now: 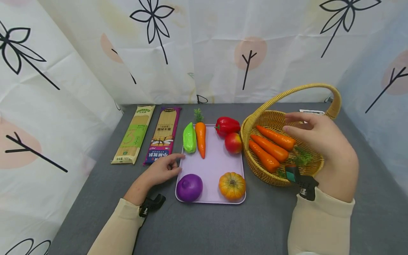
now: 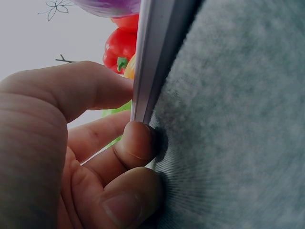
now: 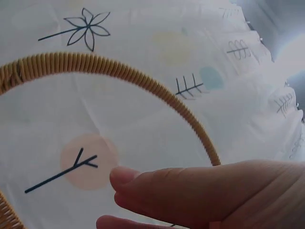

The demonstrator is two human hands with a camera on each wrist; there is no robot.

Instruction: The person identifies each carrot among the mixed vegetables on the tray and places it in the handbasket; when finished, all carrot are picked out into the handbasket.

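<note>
My left hand (image 1: 162, 170) pinches the left rim of a lilac tray (image 1: 211, 166); in the left wrist view the thumb and fingertips straddle the rim (image 2: 145, 62). On the tray lie a green pepper-shaped vegetable (image 1: 189, 138), a carrot (image 1: 200, 138), a red bell pepper (image 1: 227, 126), a red-yellow round fruit (image 1: 233, 143), a purple onion (image 1: 189, 188) and a small pumpkin (image 1: 232, 186). My right hand (image 1: 313, 136) hovers over a wicker basket (image 1: 255, 170) holding three carrots (image 1: 270, 147). Nothing shows between its loosely extended fingers. The basket's handle (image 3: 128, 69) arches behind it.
Left of the tray, two packs of noodles lie flat: a green one (image 1: 134, 134) and a purple-and-blue one (image 1: 163, 134). A grey cloth (image 1: 216, 230) covers the table. Patterned white curtains (image 1: 204, 53) hang at the back and sides.
</note>
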